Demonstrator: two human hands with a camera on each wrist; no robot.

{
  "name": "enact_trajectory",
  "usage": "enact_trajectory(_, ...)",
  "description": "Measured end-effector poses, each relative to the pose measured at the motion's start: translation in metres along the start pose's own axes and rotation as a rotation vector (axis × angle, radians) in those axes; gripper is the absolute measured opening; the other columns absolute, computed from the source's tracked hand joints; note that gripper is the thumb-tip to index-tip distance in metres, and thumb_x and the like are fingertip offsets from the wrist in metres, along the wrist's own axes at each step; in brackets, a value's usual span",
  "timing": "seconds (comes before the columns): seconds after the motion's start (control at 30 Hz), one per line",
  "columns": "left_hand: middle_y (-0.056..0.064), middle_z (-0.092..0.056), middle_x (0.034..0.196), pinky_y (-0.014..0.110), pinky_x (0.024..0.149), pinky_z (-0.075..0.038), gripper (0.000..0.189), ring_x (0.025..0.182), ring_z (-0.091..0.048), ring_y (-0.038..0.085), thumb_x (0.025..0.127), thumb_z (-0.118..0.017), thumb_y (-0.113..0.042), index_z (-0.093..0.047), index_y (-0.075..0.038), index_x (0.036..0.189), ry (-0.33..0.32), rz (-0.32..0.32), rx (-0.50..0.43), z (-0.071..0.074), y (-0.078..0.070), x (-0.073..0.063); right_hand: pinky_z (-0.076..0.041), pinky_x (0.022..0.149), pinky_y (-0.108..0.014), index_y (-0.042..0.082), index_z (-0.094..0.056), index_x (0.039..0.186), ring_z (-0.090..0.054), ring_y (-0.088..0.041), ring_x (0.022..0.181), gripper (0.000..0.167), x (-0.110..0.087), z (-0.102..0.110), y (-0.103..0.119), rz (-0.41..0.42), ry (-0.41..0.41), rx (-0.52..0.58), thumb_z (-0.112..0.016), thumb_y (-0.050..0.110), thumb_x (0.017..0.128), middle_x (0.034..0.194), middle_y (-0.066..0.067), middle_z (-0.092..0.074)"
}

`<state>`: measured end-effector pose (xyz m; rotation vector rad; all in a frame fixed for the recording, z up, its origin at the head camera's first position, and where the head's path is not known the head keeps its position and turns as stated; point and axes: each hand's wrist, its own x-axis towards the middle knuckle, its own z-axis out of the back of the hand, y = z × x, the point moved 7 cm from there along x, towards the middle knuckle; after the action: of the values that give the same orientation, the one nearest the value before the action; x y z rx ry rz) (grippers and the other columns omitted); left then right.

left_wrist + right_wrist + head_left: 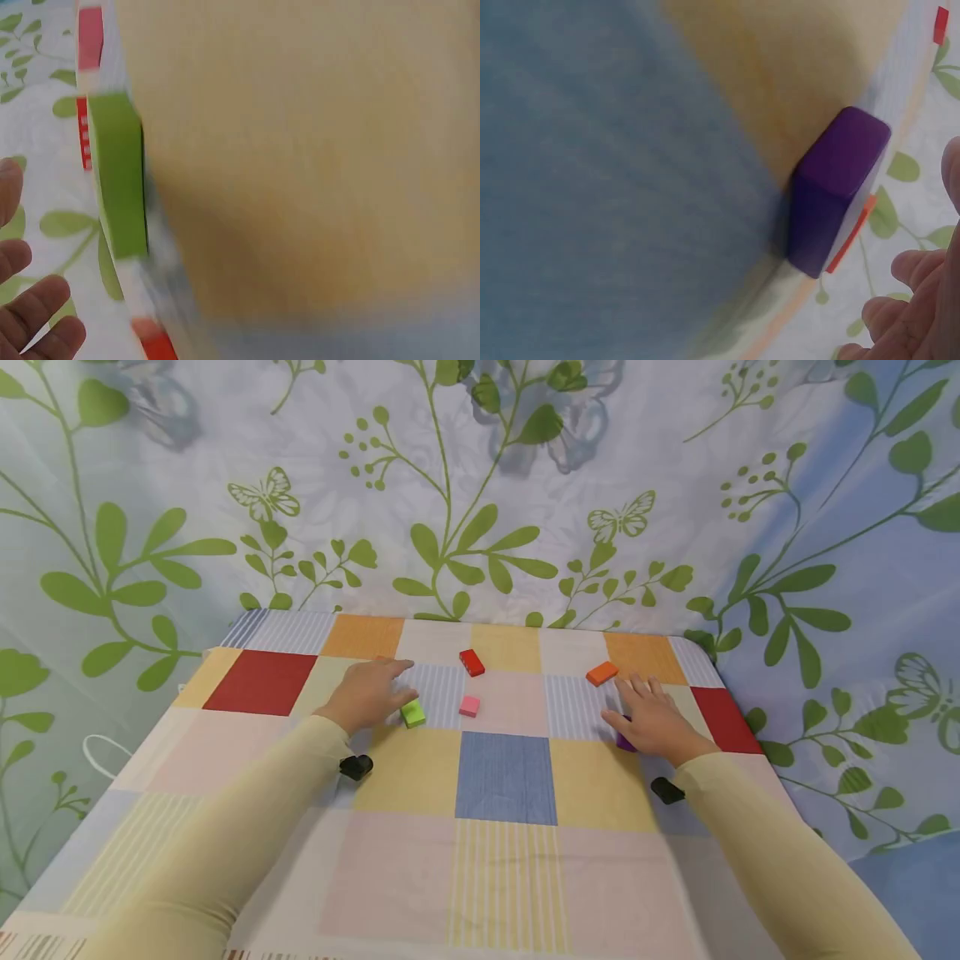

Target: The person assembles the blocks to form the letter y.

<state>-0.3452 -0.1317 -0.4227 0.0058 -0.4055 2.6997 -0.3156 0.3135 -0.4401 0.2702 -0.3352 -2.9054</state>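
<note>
In the head view my left hand point(367, 692) hovers over the left part of the table, fingers loosely extended and holding nothing. Just right of it lies a light green block point(412, 713), large in the left wrist view point(120, 180). My right hand point(651, 718) is on the right side, fingers spread. A purple block point(625, 743) is partly hidden under that hand; the right wrist view shows the purple block point(832, 184) standing apart from the fingers point(919, 266). An orange block point(602, 673) lies beyond the right fingertips. Between the hands are a red block point(472, 662) and a pink block point(469, 706).
A patchwork cloth point(506, 777) covers the table. Behind it hangs a leaf-patterned curtain point(465, 485). Something orange-red point(156, 342) shows at the lower edge of the left wrist view. A white cable point(97, 758) loops beside the table's left edge.
</note>
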Motion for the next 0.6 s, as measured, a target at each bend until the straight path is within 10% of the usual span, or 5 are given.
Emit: enact_trajectory(0.6,0.005,-0.071,0.135,0.06,0.112,-0.042,0.054,0.131,-0.064,0.029,0.1,-0.066,-0.044,-0.061,-0.02,0.148,0.142,-0.075,-0.069,-0.05,-0.074,0.028,-0.007,0.125,-0.072,-0.007,-0.023,0.163,-0.01,-0.062,0.155,0.075,-0.014,-0.014,-0.022,0.023,0.017,-0.015,-0.051,0.035,0.109,0.168,-0.039,-0.014)
